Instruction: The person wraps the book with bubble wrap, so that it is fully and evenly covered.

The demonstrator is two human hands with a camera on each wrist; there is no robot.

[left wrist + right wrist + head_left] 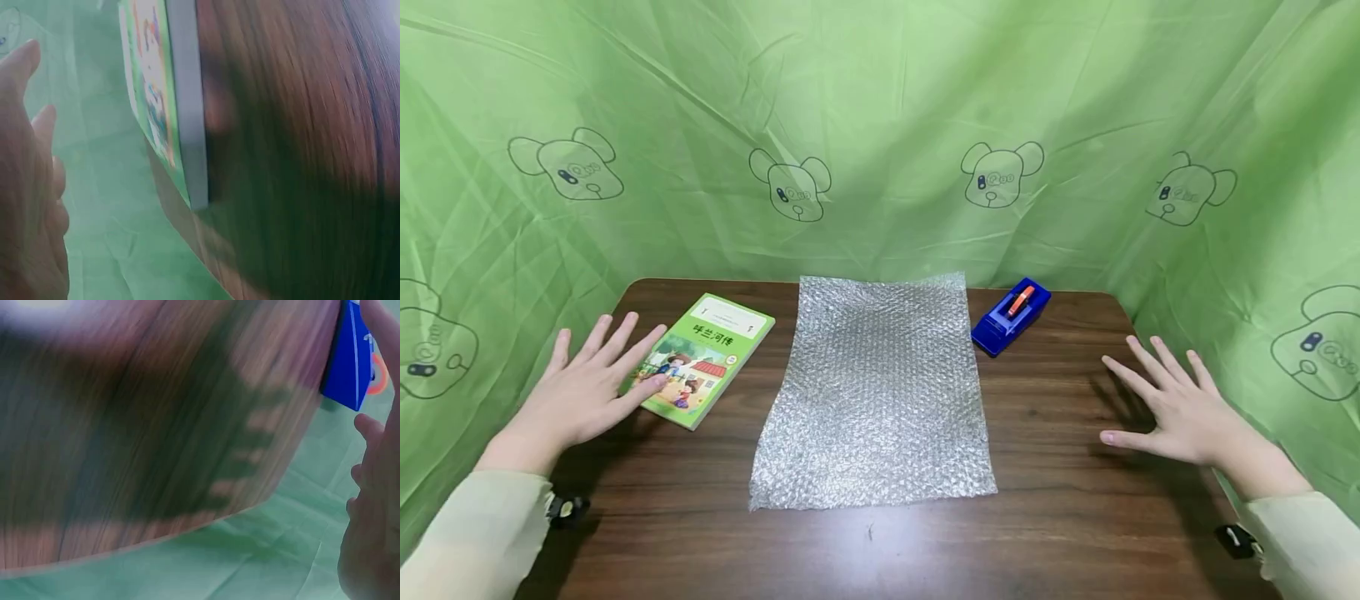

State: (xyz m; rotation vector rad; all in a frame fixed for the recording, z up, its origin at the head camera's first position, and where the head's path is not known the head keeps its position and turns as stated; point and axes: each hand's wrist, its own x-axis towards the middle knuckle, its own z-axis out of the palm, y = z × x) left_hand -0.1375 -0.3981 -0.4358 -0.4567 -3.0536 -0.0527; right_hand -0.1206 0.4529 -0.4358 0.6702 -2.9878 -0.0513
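Bubble wrap (880, 400) lies central, likely for two-sided reach; left hand (583, 393) near book (715, 358), right hand (1183, 418) apart from tape dispenser (1000, 329), both splayed, empty.

In the head view, the book (718, 354) loses its eight o'clock corner behind the left hand (583, 392), and we cannot read its smallest print; the desk (1052, 517) is cut off at six o'clock. Our right wrist view crops the blue dispenser (347, 372) at two o'clock.

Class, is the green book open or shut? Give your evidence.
Shut: the green book lies with its front cover flat on top, and the left wrist view shows its side as one even, unparted edge.
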